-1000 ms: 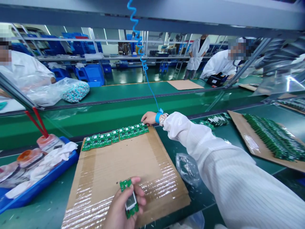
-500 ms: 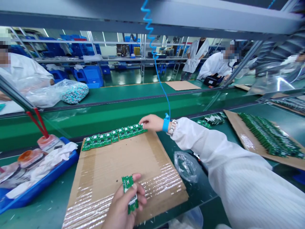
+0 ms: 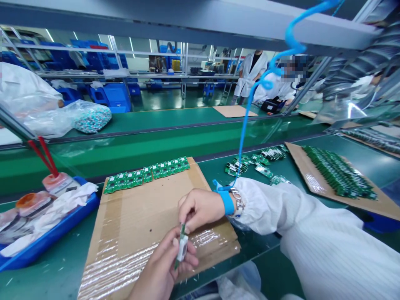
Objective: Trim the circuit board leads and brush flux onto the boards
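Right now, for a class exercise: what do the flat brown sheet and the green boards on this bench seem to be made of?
The brown sheet looks like matte corrugated cardboard, with glossy clear tape or film shown by streaky reflections. The row of green boards and the board held between the hands look like green-coated circuit board with a slight sheen; their small parts are hard to make out.

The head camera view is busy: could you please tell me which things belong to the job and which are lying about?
In use: left hand, right hand, green circuit board, row of boards.
Lying about: blue tray, clear plastic bag.
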A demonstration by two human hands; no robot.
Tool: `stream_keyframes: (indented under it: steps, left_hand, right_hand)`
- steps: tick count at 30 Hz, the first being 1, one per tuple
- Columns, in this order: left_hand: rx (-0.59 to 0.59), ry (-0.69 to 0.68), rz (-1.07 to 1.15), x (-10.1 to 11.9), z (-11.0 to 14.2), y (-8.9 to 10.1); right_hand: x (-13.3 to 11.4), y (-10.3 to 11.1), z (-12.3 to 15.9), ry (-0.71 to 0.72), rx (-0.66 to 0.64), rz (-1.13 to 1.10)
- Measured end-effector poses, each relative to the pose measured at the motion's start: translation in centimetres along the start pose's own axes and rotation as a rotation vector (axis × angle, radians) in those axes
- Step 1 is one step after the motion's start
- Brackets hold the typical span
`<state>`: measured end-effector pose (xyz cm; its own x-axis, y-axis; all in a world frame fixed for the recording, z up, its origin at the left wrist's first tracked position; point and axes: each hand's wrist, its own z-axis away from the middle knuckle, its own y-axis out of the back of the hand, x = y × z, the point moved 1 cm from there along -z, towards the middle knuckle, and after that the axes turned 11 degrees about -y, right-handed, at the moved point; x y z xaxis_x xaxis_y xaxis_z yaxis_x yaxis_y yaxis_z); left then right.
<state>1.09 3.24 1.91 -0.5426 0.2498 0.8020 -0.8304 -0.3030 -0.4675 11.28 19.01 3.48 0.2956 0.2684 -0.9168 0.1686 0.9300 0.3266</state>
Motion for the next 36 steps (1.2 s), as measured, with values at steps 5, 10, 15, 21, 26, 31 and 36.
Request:
stream_keyframes:
  steps: [5,10,15,21,26,31,36]
  left_hand:
    - [0.163,-0.213,-0.159,0.0,-0.2,0.2]
    - [0.287,-0.368,-0.248,0.0,-0.6,0.0]
    - [0.354,-0.448,-0.359,0.5,-0.4,-0.3]
    - [0.284,-0.468,-0.490,-0.4,-0.3,-0.6]
    - [0.327,-0.479,-0.545,-0.8,-0.5,0.9]
    - [0.250,-0.403,-0.616,-0.6,-0.5,1.0]
    - [0.232,-0.370,-0.638,-0.8,-0.8,1.9]
  right_hand:
    - [0.4,-0.1,0.4,0.019,0.077,-0.124]
    - [1.4,-1.8,0.7,-0.164,-0.066,-0.624]
    - [1.4,-2.5,1.1,-0.214,-0.077,-0.743]
    - [1.3,-1.1,0.7,-0.340,0.093,-0.495]
    - [2.5,7.2,-0.7,-0.473,0.480,-0.232]
    - [5.3,15.1,-4.0,-0.612,0.602,-0.039]
    - [7.4,17.0,-7.0,-0.725,0.532,0.078]
